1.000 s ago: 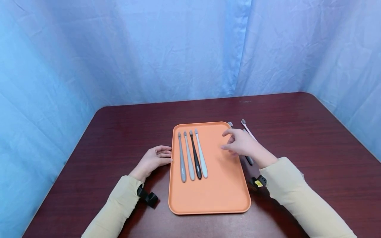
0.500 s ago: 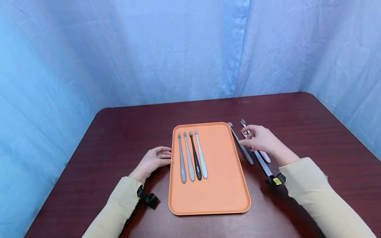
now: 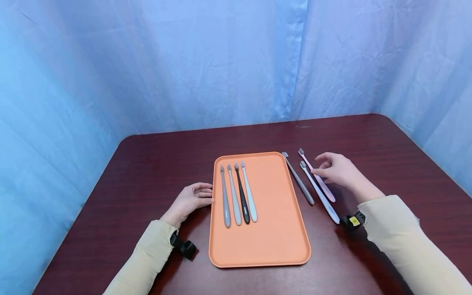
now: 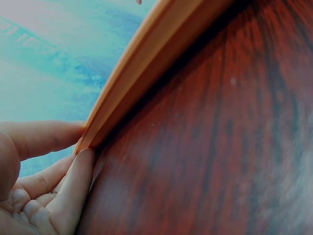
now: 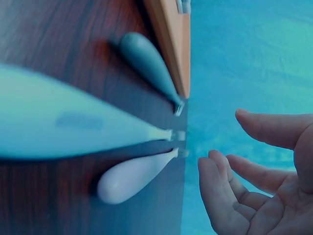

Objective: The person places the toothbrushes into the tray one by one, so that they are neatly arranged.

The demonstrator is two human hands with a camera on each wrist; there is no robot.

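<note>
While the left hand (image 3: 189, 199) rests on the table (image 3: 147, 164), its loosely curled fingertips touch the orange tray (image 3: 273, 241) rim; the right hand (image 3: 337, 170) hovers, fingers relaxed and spread, over the pink toothbrush (image 3: 320, 182), beside white (image 3: 320, 194) and grey (image 3: 299, 180) ones. Left wrist view: fingers (image 4: 44, 139) press the tray edge (image 4: 146, 68). Right wrist view: open fingers (image 5: 220, 196), holding nothing, above the three brushes.

i see a dark wood-grain table (image 3: 147, 164) with a faint sheen, a matt orange plastic tray (image 3: 273, 229), smooth plastic toothbrushes (image 3: 237, 192), soft wrinkled blue cloth backdrop (image 3: 184, 61), and beige fabric sleeves (image 3: 405, 246).
</note>
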